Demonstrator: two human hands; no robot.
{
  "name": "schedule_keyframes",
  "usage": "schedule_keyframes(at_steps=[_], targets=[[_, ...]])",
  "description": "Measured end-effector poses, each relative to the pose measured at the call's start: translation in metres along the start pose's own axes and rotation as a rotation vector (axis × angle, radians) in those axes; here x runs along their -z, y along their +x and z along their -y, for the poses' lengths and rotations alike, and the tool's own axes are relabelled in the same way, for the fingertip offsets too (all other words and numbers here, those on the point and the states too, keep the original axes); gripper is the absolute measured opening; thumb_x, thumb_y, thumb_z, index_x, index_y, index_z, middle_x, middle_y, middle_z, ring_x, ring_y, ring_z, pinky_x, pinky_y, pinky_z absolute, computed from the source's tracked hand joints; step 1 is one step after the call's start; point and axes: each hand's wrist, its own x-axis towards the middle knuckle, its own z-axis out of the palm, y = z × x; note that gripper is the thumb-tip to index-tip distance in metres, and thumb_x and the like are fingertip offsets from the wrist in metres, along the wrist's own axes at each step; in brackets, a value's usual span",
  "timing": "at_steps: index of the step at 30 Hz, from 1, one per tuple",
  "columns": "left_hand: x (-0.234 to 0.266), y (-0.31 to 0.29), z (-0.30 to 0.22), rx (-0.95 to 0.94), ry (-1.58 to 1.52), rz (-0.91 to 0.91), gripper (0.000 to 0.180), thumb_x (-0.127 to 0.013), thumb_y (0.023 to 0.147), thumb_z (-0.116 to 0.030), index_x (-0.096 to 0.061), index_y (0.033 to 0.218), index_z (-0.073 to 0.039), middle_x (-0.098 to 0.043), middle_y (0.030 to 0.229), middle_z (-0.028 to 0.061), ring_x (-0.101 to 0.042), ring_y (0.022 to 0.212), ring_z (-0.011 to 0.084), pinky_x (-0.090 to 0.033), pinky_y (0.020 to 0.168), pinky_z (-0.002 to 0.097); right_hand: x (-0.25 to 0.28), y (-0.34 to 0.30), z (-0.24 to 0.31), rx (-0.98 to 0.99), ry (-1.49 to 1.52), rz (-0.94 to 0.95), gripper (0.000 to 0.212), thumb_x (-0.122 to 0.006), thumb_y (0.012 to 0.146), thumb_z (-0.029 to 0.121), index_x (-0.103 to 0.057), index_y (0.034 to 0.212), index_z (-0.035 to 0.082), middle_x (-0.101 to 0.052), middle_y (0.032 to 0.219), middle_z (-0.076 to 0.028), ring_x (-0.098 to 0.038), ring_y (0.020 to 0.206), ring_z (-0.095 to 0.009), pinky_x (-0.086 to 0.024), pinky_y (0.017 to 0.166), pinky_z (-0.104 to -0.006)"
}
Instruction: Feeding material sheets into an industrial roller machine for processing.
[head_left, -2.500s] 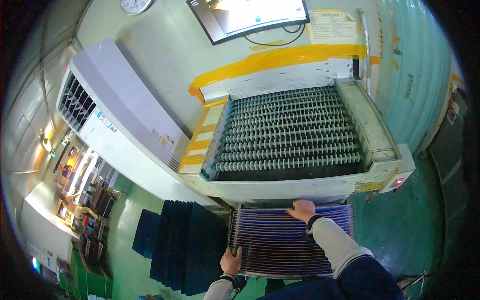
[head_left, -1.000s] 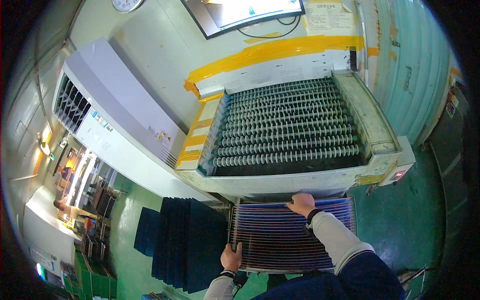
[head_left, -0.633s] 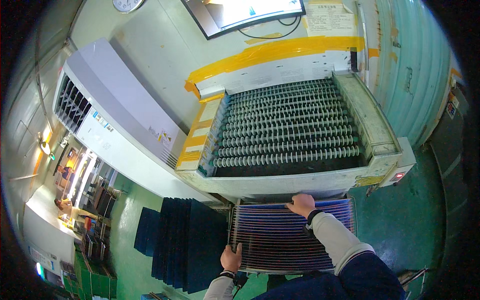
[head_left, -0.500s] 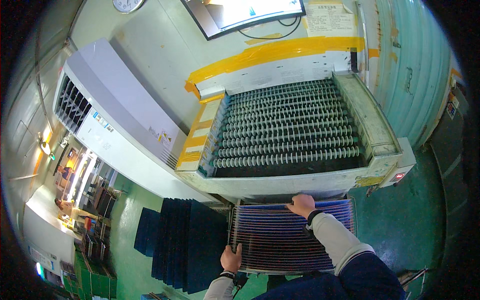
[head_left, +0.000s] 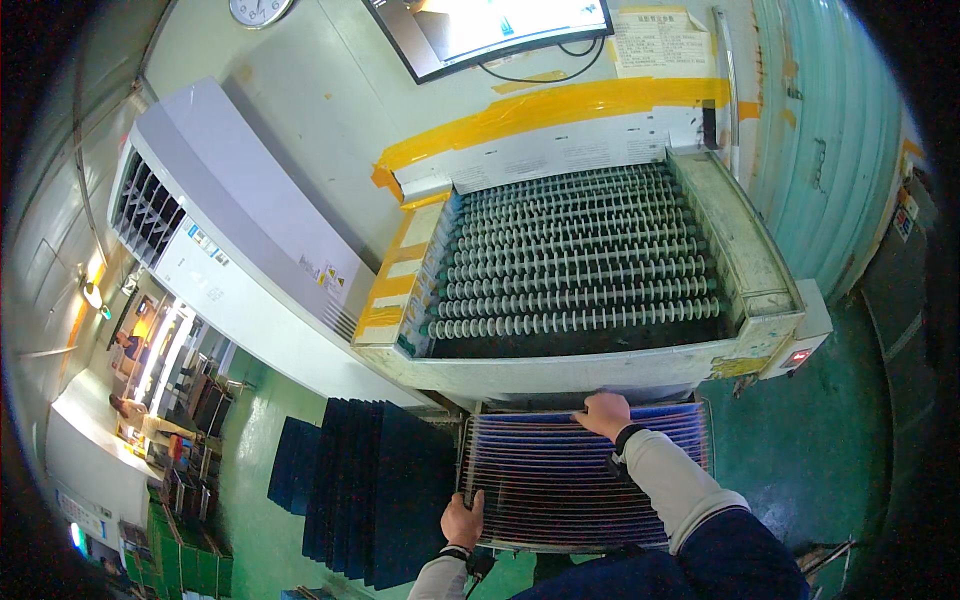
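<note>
In front of me stands a rack packed with many thin upright panels, their edges side by side in rows, bluish toward the far end. My left hand is closed around the rack's near left side, thumb up. My right hand is closed over the panel edges near the far end and seems to pinch one thin panel; its fingertips are partly hidden. Just beyond the rack is a conveyor machine with rows of white disc rollers.
Dark flat boards stand upright on the green floor left of the rack. A white air conditioner leans across the left. A control box with a red display sits at the machine's right corner. A screen hangs above. Two people work far left.
Both hands keep their places on the rack and the panels. The whole view has shifted down very slightly.
</note>
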Motion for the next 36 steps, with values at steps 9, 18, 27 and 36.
schedule_keyframes(at_steps=[9, 18, 27, 36], targets=[[0.004, -0.004, -0.005, -0.009, -0.046, -0.042, 0.069, -0.06, 0.094, -0.061, -0.059, 0.133, -0.003, -0.073, 0.105, 0.0234, -0.071, 0.097, 0.0417, -0.056, 0.083, 0.0505, -0.001, 0.001, -0.001, -0.005, 0.0, 0.004, 0.049, -0.069, 0.085, 0.056, -0.079, 0.094, 0.009, -0.076, 0.094, -0.016, -0.073, 0.092, -0.037, -0.057, 0.082, -0.05], [-0.002, -0.001, 0.004, -0.012, -0.015, -0.011, 0.069, -0.06, 0.094, -0.062, -0.059, 0.128, -0.001, -0.072, 0.104, 0.0243, -0.07, 0.096, 0.0425, -0.056, 0.082, 0.0511, 0.0, 0.001, 0.0, -0.001, -0.01, 0.008, 0.05, -0.068, 0.085, 0.057, -0.079, 0.096, 0.009, -0.076, 0.095, -0.016, -0.073, 0.093, -0.036, -0.057, 0.083, -0.0501], [0.002, -0.001, 0.0, 0.009, -0.007, 0.012, 0.068, -0.06, 0.095, -0.061, -0.059, 0.126, -0.001, -0.072, 0.104, 0.0241, -0.07, 0.098, 0.0424, -0.056, 0.083, 0.0511, 0.005, -0.001, 0.003, -0.016, -0.01, 0.033, 0.05, -0.067, 0.086, 0.057, -0.079, 0.096, 0.01, -0.076, 0.095, -0.015, -0.073, 0.093, -0.036, -0.057, 0.083, -0.0488], [-0.002, -0.002, 0.002, -0.031, -0.053, -0.064, 0.066, -0.061, 0.094, -0.06, -0.06, 0.129, -0.003, -0.071, 0.114, 0.0237, -0.069, 0.103, 0.0416, -0.056, 0.087, 0.0492, 0.007, -0.002, 0.004, -0.006, -0.004, 0.033, 0.048, -0.068, 0.087, 0.056, -0.079, 0.096, 0.01, -0.076, 0.095, -0.016, -0.073, 0.093, -0.035, -0.057, 0.082, -0.0484]])
